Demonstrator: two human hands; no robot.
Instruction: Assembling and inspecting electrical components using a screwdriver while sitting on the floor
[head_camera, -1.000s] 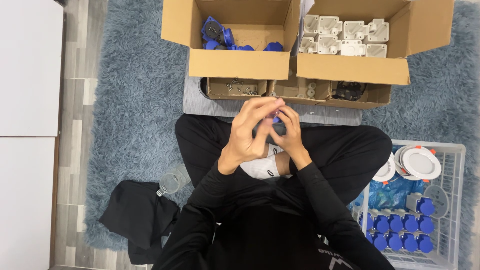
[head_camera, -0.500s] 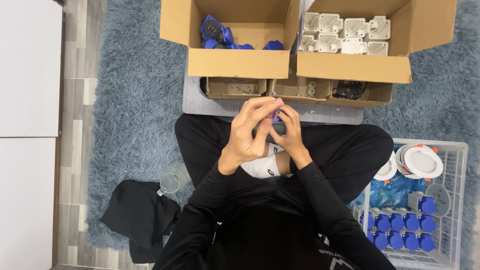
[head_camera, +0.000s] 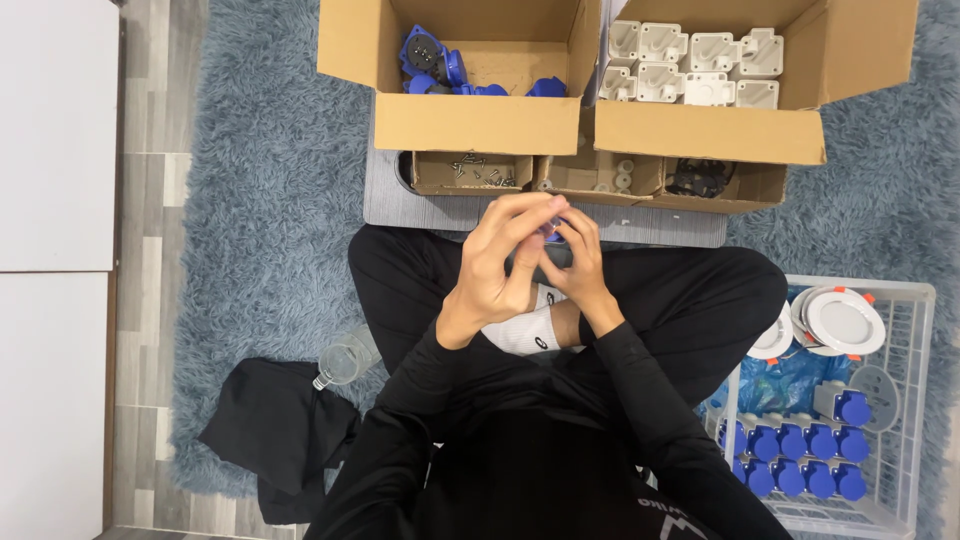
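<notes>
Ok so rn you've got both hands up over your lap w/ a small blue part pinched between them. Left hand is curled over it, fingertips closed on top; right hand grips it from the other side, fingers bent in tight. Most of the part is hidden, only a sliver of blue shows, so can't tell what shape it is.

What could go wrong imo: the grip is fingertips only and you're working above your crossed legs and the shaggy blue rug. If it slips, or any small bit comes off it, that pile will swallow it. The small tray of screws sits right at the edge of the grey board, so a knee bump could tip it. The clear cup by your left knee is another thing to knock.

Counts, approx:
- 2 big cardboard boxes: the left box w/ blue parts, maybe 4-5 showing, and the right box w/ 8ish white housings
- 3 small trays in front of them
- the white crate on your right: about 10 finished blue pieces in 2 rows, plus 2-3 round white fittings
- 1 black cloth on the rug
</notes>
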